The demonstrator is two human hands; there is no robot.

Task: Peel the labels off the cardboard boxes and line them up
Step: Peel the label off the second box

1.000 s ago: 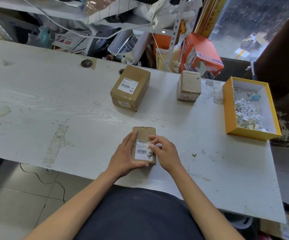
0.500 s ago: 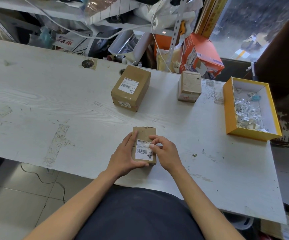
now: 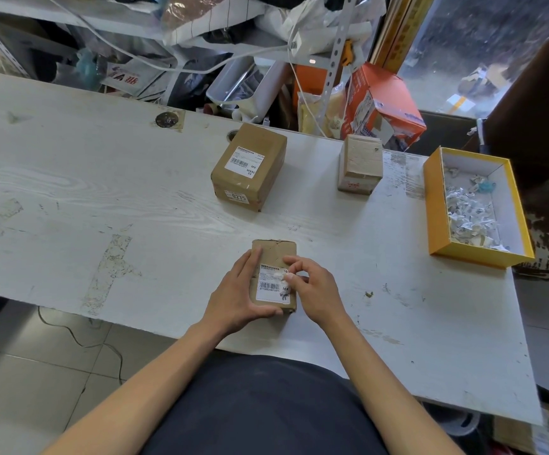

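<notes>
A: Lower centre of the frame, a small box [image 3: 274, 275] lies flat on the table [image 3: 102, 205], close to its near edge

B: Left hand [image 3: 240, 295] wraps its left side, thumb curled under the near end, fingers along the edge

A: And the right hand [image 3: 316, 290] pinches the label [image 3: 271, 285] at its upper right corner; a white bit is lifted and crumpled there, the rest of the label lies flat, barcode showing

B: Look at that tabletop, white painted wood grain, scuffed, a worn cross-shaped patch of bare board at lower left

A: Upper middle, a bigger box [image 3: 250, 167] with its own label on top and a "0275" sticker on the near face. Right of it, well apart, a third box [image 3: 360, 164] with a bare, torn-looking top

B: Far right, a yellow tray [image 3: 431, 208] with white walls inside, holding a heap of crumpled white scraps

A: A round metal disc [image 3: 167, 120] sits in the tabletop at upper left of centre

B: Behind the table, along the top of the frame, clutter: a perforated metal upright [image 3: 335, 60], white cables, bags, a tilted orange carton [image 3: 385, 103]

A: Grey floor tiles [image 3: 20, 372] at lower left, a thin cable trailing across them, dark clothing at bottom centre
</notes>
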